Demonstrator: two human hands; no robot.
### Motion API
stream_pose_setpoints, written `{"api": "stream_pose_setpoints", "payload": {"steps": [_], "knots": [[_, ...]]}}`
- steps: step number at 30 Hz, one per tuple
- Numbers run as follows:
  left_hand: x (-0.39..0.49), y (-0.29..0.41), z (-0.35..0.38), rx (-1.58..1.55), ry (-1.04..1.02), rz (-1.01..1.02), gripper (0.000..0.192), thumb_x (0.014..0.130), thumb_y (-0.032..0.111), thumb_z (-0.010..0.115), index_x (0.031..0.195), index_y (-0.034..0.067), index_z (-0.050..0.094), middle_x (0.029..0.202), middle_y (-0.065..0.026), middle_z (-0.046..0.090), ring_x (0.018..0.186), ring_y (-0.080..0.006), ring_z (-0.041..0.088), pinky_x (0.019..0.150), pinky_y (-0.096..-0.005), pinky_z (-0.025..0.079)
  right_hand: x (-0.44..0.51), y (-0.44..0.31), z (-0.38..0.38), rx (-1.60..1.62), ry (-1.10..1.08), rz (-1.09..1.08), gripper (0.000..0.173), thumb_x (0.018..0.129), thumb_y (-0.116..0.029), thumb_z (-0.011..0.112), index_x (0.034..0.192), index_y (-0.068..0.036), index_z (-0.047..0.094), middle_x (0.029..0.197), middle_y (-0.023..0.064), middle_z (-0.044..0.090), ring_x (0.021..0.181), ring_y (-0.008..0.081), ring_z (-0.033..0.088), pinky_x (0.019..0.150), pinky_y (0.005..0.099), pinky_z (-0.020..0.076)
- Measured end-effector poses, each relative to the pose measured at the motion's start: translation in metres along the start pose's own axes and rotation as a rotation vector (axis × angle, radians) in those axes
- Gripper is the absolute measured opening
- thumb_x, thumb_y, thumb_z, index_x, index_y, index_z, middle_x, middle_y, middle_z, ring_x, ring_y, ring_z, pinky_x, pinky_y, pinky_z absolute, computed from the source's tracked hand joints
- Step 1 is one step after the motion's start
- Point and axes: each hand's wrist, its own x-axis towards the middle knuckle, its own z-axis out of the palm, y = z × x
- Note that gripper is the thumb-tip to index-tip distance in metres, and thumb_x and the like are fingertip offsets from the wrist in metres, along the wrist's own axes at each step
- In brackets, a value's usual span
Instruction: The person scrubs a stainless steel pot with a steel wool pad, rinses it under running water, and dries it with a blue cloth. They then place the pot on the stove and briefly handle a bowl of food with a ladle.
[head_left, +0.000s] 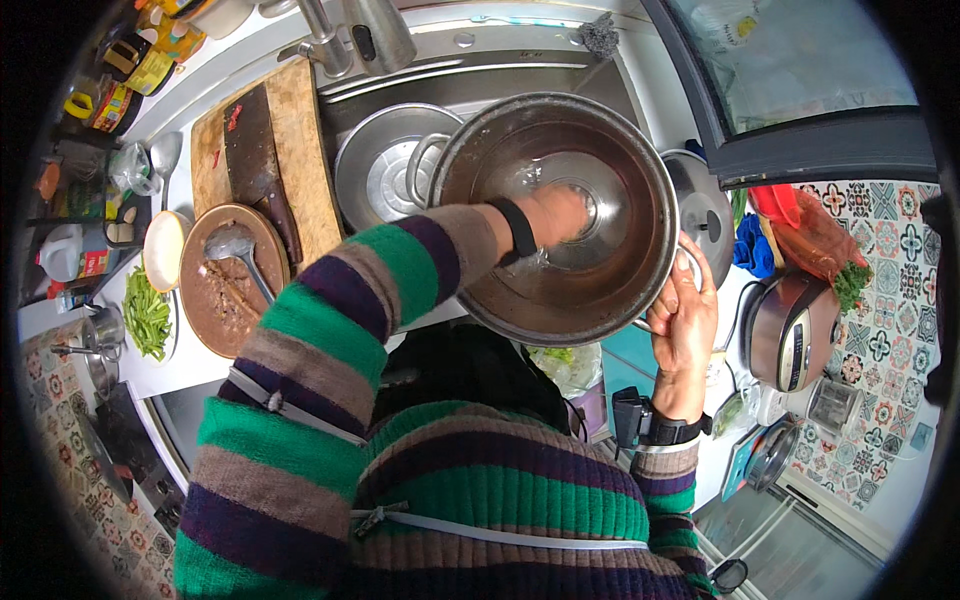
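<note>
A large stainless steel pot (487, 300) with two loop handles is tilted over the sink, with some water inside. My left hand (559, 216) reaches into it near the bottom; it is blurred, and its fingers and anything in them cannot be made out. On the right, my right hand (684, 315) grips the pot's near-side handle (701, 262). Behind and left of the pot, a metal basin (367, 161) sits in the sink, partly hidden by the pot. The pot's other handle (420, 169) extends over that basin.
At left are a wooden cutting board (304, 112) with a cleaver (251, 142), a brown bowl (196, 289) with a ladle, and cut green vegetables (145, 315). A steel faucet (322, 37) stands behind. To the right are a pot lid (701, 195) and a rice cooker (795, 330), below an open window (817, 135).
</note>
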Motion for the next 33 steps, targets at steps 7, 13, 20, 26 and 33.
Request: {"api": "stream_pose_setpoints", "payload": {"steps": [7,13,20,26,33], "knots": [[0.023,-0.026,-0.008,-0.317,0.377,-0.462,0.035,0.076,0.032,0.065,0.096,0.004,0.062,0.102,-0.0159,0.059,0.104,-0.0317,0.057,0.088,-0.0403,0.046,0.001,0.001,0.0,0.024,-0.041,0.012,0.032,0.096,-0.012,0.05,0.127,-0.003,0.048,0.052,-0.0066,0.034,0.039,0.0014,0.026,0.032,0.0173,0.0188],[0.029,0.033,0.019,-0.099,0.035,0.028,0.025,0.071,0.014,0.066,0.094,0.004,0.066,0.096,-0.0152,0.064,0.097,-0.0317,0.062,0.081,-0.0395,0.051,0.003,-0.001,0.0,0.04,0.029,0.044,0.031,0.095,-0.013,0.052,0.125,-0.004,0.051,0.054,-0.0066,0.038,0.041,0.0008,0.027,0.034,0.0175,0.0201],[0.012,0.017,-0.026,-0.014,0.049,0.247,0.012,0.074,0.008,0.059,0.079,0.003,0.068,0.086,-0.0172,0.067,0.083,-0.035,0.065,0.073,-0.0439,0.053,0.002,0.0,0.001,-0.026,0.044,0.015,0.034,0.096,-0.012,0.05,0.128,-0.003,0.046,0.052,-0.0066,0.037,0.039,0.0016,0.026,0.033,0.0172,0.0186],[0.012,-0.027,-0.041,0.56,0.215,0.083,0.019,0.072,0.01,0.06,0.088,0.004,0.069,0.094,-0.0109,0.065,0.089,-0.0271,0.062,0.077,-0.0364,0.047,-0.001,0.001,0.003,-0.066,-0.006,-0.03,0.034,0.094,-0.018,0.055,0.124,-0.003,0.051,0.053,-0.007,0.036,0.04,0.0009,0.027,0.035,0.0176,0.0191],[-0.022,-0.028,0.005,0.419,-0.062,-0.127,0.024,0.076,0.02,0.058,0.094,0.011,0.072,0.096,-0.0093,0.067,0.09,-0.0293,0.062,0.073,-0.0539,0.039,0.004,0.001,0.006,-0.02,-0.038,-0.062,0.033,0.095,-0.016,0.053,0.124,-0.001,0.051,0.052,-0.0078,0.035,0.04,0.0005,0.026,0.035,0.0181,0.0179]]}}
